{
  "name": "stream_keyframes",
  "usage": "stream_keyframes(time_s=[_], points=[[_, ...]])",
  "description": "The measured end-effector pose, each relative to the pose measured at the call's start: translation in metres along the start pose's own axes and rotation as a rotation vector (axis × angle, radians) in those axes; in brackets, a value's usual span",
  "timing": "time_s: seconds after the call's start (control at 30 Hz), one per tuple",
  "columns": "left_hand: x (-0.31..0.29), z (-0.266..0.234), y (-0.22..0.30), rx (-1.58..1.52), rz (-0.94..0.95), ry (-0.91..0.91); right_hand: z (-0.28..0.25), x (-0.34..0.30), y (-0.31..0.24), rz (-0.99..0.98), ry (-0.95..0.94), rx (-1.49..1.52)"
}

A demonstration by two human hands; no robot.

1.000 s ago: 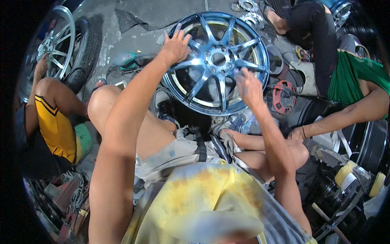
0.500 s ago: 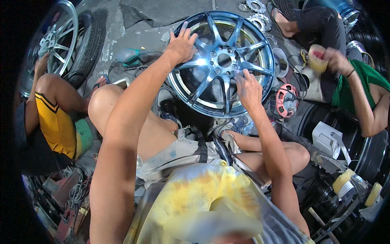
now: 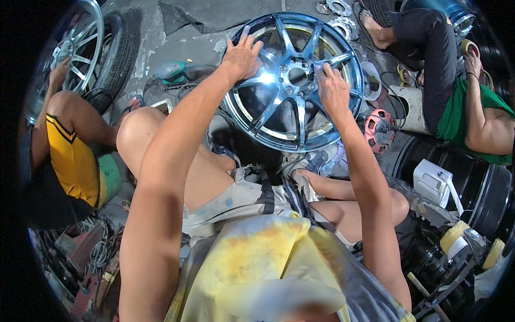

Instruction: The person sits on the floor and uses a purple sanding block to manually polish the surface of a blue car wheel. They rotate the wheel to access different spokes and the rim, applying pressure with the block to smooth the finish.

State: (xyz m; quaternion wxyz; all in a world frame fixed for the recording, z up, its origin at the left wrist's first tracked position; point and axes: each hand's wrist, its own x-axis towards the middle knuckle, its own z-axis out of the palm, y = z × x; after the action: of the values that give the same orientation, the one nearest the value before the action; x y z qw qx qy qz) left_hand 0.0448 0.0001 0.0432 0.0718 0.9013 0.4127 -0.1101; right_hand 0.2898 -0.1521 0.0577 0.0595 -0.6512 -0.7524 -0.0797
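A shiny blue car wheel rim [image 3: 269,113] with several spokes lies tilted in front of my lower legs, without a tyre. My left hand [image 3: 243,60] rests on its upper left side, fingers spread over the edge and a spoke. On the right-hand spokes is my right hand [image 3: 333,92], its index finger stretched forward and the other fingers bent. Whether anything lies under those bent fingers is hidden.
On the left, a person in yellow shorts [image 3: 70,161] touches a silver rim [image 3: 80,45] beside a tyre [image 3: 119,59]. A teal power tool [image 3: 173,72] and a red-and-black tool [image 3: 379,131] flank my rim. At right sits a person in a green top [image 3: 461,110].
My right hand has slid up and right across the spokes. My left hand stays on the rim. The person at right has drawn their hand with the yellow roll-like thing away to the right.
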Motion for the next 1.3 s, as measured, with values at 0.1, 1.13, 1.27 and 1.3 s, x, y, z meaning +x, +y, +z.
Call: stream_keyframes(time_s=[0.1, 1.13, 1.27, 1.3], points=[[0.000, 0.003, 0.000, -0.003, -0.006, 0.012, -0.002, -0.012, -0.006, -0.016, 0.000, 0.013], [0.001, 0.003, 0.004, 0.130, 0.171, 0.224, -0.105, -0.164, 0.009, 1.001, -0.733, 1.346], [0.017, 0.005, 0.000, 0.044, 0.215, 0.171, -0.049, -0.168, -0.027, 0.943, -0.579, 1.424], [0.021, 0.001, 0.006, 0.058, 0.220, 0.135, -0.041, -0.166, -0.031, 1.032, -0.513, 1.458]])
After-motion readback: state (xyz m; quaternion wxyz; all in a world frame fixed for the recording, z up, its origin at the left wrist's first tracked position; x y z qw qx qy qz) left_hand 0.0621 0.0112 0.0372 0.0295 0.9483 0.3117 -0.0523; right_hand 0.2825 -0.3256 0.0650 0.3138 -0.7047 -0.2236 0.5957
